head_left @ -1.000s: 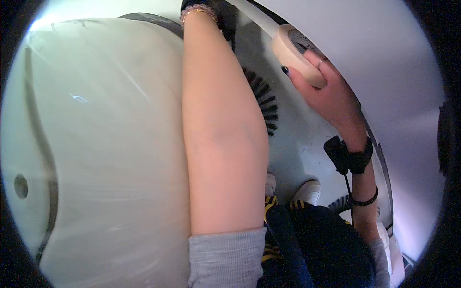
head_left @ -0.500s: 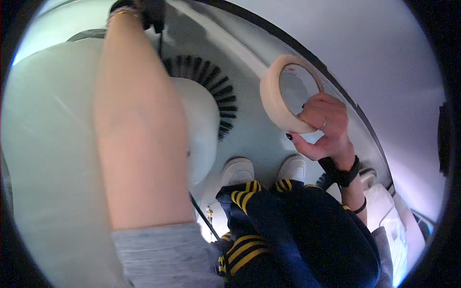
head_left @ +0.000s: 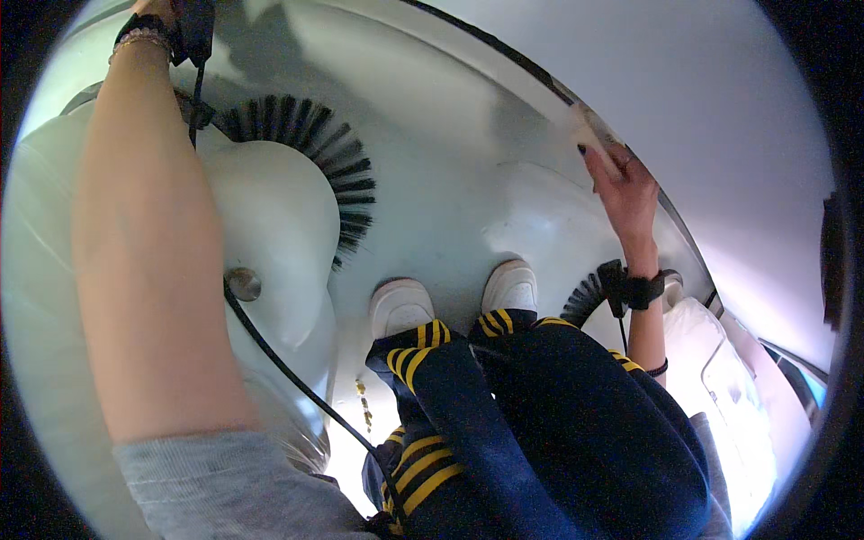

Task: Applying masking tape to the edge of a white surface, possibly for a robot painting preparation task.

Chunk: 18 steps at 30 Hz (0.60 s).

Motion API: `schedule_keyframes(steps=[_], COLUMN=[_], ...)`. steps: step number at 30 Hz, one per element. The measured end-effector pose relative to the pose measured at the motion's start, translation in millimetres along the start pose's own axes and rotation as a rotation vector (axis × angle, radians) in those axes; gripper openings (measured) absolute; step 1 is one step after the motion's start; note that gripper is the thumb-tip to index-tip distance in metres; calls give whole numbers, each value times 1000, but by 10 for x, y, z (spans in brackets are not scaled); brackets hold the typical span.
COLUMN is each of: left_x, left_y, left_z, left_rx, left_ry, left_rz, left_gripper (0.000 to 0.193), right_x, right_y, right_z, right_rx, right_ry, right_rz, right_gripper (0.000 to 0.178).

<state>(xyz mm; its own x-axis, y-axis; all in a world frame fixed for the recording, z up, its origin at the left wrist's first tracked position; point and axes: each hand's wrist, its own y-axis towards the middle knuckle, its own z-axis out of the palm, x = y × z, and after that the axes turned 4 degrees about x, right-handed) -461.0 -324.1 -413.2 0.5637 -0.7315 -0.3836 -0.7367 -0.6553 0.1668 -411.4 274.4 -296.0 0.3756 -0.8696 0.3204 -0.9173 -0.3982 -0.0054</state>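
My right hand [head_left: 627, 191] is raised at the upper right and grips a roll of beige masking tape [head_left: 589, 135], seen edge-on. It presses the roll against the dark seam [head_left: 504, 49] where the white moulded surface meets a grey panel. A black strap sits on that wrist. My left arm [head_left: 148, 234] stretches up along the left side. Only the wrist with a black strap and a bead bracelet [head_left: 139, 36] shows, and my left hand [head_left: 160, 7] is cut off at the top edge.
Below me are my white shoes [head_left: 400, 306] and dark trousers with yellow stripes [head_left: 432, 360]. A black ribbed fan-shaped grille [head_left: 337, 175] curves around a white moulded bulge [head_left: 270, 225]. A round metal disc [head_left: 243, 283] and a black cable [head_left: 297, 382] lie nearby.
My right hand has carried the tape roll up and right onto the dark seam, turning it edge-on. My left arm has swung left, uncovering the grille and my shoes.
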Motion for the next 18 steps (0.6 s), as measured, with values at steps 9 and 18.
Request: schedule_keyframes(steps=[9,18], left_x=[31,-126], left_y=[18,-145], left_z=[-90,-116], left_rx=[-11,11], left_ry=[-3,-34], left_rz=[-13,-23], left_gripper=[17,17], right_x=[-127,-113], right_y=[173,286], right_z=[185,134], right_rx=[-227,-372], right_ry=[-399,-631], right_rz=[-66,-217], right_gripper=[50,51])
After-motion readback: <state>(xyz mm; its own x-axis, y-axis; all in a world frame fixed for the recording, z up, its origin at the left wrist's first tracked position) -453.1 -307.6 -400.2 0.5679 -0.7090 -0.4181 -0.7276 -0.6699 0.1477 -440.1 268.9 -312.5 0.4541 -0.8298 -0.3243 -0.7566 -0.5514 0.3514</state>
